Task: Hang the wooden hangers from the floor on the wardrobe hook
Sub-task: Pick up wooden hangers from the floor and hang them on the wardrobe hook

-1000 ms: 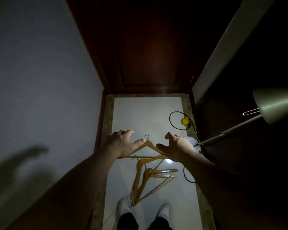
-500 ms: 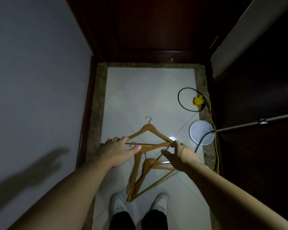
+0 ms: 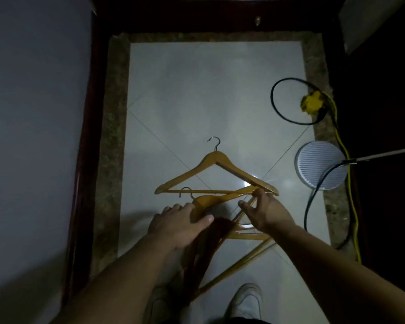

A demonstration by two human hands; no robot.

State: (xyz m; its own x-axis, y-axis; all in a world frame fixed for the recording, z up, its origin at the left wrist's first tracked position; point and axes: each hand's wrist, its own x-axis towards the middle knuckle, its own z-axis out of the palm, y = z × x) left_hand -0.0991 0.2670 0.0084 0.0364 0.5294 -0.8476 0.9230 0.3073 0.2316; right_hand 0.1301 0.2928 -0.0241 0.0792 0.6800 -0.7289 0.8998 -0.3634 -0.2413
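Note:
Three wooden hangers lie overlapping on the white tiled floor (image 3: 197,90). The farthest hanger (image 3: 216,160) lies flat, its metal hook pointing away from me. Just below it, my left hand (image 3: 180,223) is closed over the neck and left shoulder of the second hanger (image 3: 220,198). My right hand (image 3: 267,211) pinches that hanger's right arm end between thumb and forefinger. A third hanger (image 3: 246,235) lies partly under my right wrist, in shadow. No wardrobe hook is in view.
A white wall (image 3: 33,113) closes the left side and dark wood panelling (image 3: 220,15) the far end. At the right are a black cable loop (image 3: 276,106), a yellow plug (image 3: 311,102), a round white lamp base (image 3: 318,169) and its pole (image 3: 384,154). My white shoes (image 3: 246,300) stand below.
I have bent lower, so the floor and hangers look larger. Both hands dropped from above the farthest hanger onto the second one and closed on it.

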